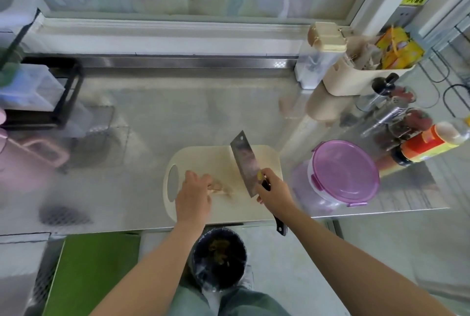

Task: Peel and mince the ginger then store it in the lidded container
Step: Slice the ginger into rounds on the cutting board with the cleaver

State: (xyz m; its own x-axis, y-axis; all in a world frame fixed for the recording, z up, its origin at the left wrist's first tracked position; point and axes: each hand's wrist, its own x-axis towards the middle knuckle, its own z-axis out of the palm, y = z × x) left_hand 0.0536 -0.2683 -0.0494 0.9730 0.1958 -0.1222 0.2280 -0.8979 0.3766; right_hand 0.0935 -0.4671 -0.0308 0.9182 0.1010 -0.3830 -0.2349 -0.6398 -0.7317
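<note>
1. Pale-brown ginger (223,189) lies under the fingertips of the left hand (193,194), whose fingers bend down onto its left end and pin it to the cutting board (218,158). Blur hides how far the thumb wraps around it.
2. The right hand (274,192) has its fingers curled tight around the black handle of the cleaver (244,164), gripping just behind the blade. The handle's end sticks out past the wrist toward the person.
3. The blade points away and slightly left, just right of the ginger. I cannot tell whether its edge touches the board.
4. The beige board has an oval grip hole at its left end and sits at the near edge of the steel counter (178,117), with the 2 hands over it.
5. Just right of the board stands the round container (343,172), its purple lid on.
6. Further right a sauce bottle (429,144) with an orange label stands among jars, and a beige caddy (356,80) holds yellow packets behind them.
7. A black rack (64,91) stands at the far left.
8. Below the counter edge, between the arms, sits a dark bin (220,254) with scraps inside, beside a green mat (94,272).
</note>
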